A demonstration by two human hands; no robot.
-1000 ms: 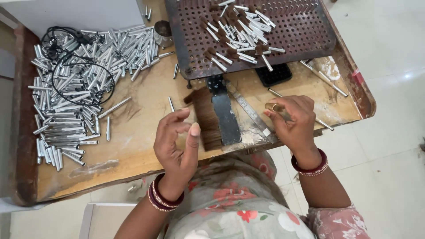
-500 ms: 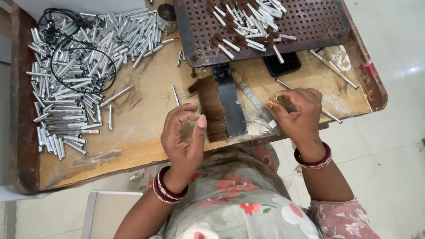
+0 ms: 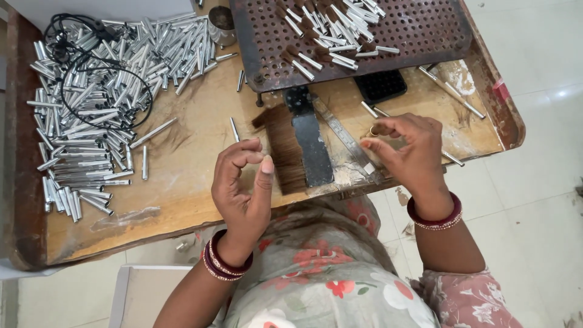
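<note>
My left hand (image 3: pixel 243 188) hovers over the front edge of the wooden table (image 3: pixel 182 194), fingers curled and thumb raised, with nothing visible in it. It is just left of a flat bundle of brown hair (image 3: pixel 280 146) that lies under a dark metal bar (image 3: pixel 310 146). My right hand (image 3: pixel 407 152), with a ring on one finger, floats above a steel ruler (image 3: pixel 349 143). Its thumb and forefinger are slightly apart and I see nothing between them.
A big pile of silver metal tubes (image 3: pixel 91 109) with a black cable (image 3: pixel 91 79) covers the table's left. A dark perforated tray (image 3: pixel 419 36) at the back holds several tubes tipped with brown hair. A small metal cup (image 3: pixel 221 24) and a black block (image 3: pixel 379 85) stand nearby.
The small tuft of hair seen in my left hand half a second ago no longer shows. Both hands have loosened, and the view has shifted slightly.
</note>
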